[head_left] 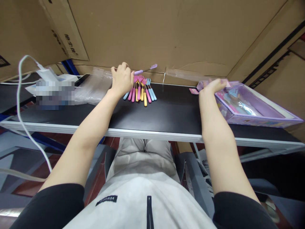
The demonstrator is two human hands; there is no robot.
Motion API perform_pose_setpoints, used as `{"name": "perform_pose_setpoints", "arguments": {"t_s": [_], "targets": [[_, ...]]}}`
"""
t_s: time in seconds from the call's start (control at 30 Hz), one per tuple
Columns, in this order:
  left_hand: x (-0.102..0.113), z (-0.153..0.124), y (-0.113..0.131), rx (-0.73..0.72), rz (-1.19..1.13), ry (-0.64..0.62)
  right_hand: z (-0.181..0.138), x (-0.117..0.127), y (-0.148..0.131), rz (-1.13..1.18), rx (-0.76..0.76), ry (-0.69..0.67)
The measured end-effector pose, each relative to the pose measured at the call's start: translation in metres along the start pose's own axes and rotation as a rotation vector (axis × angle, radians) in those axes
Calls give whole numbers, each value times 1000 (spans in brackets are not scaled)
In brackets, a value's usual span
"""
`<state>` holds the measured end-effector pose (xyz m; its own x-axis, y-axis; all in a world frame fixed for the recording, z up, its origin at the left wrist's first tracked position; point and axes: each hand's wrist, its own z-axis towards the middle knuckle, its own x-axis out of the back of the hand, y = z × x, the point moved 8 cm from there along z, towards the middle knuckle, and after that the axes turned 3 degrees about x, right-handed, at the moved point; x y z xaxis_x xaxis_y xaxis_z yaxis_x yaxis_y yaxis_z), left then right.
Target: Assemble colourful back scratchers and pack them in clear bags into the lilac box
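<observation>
My left hand (pixel 122 78) is closed around the purple handle of a small back scratcher (pixel 145 70). Its thin metal rod and clawed head point right, raised above the tabletop. Just below that hand, a fanned row of similar back scratchers (pixel 140 90) lies on the black table, with pink, yellow and blue handles. At the left side of an open purple display box (pixel 259 119) is my right hand (pixel 213 86), bent at the wrist. Its fingers are blurred and partly hidden, beside something pinkish-purple. Inside the box, more claw-headed pieces lie with clear plastic.
Clear plastic bags (pixel 94 87) lie left of the back scratchers. Farther left, a white cable (pixel 19 86) loops over the table edge. A small pink card (pixel 193 91) lies near my right hand. Tall cardboard (pixel 166 35) walls the table's back.
</observation>
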<state>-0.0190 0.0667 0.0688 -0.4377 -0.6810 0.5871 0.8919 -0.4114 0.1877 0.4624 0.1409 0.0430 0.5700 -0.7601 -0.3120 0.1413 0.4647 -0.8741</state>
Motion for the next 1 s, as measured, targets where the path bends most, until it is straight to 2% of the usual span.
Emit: {"name": "perform_pose_setpoints", "arguments": {"t_s": [0.03, 0.07, 0.13, 0.27, 0.37, 0.47, 0.6, 0.77, 0.83, 1.0], "targets": [[0, -1, 4, 1, -1, 0, -11, 7, 4, 81, -164, 116], [-2, -2, 10, 2, -5, -6, -22, 6, 0, 125, -240, 141], [-7, -5, 23, 9, -10, -43, -37, 0, -14, 132, -272, 95], [-20, -14, 48, -2, -80, -86, -53, -6, -30, 21, -274, 9], [-29, -21, 59, -30, -182, -55, -56, -11, -29, -1, -282, -27], [-39, -27, 65, -20, -204, -85, -58, -14, -25, 35, -298, -30], [-49, -32, 77, 10, -31, -234, -64, -16, -26, 56, -304, -67], [-55, -40, 93, -81, 224, -431, -60, -23, -20, 36, -261, -150], [-55, -40, 95, -102, 237, -440, -51, -29, -11, -35, -220, -189], [-52, -37, 93, -77, 189, -370, -31, -39, 14, -103, -184, -230]]}}
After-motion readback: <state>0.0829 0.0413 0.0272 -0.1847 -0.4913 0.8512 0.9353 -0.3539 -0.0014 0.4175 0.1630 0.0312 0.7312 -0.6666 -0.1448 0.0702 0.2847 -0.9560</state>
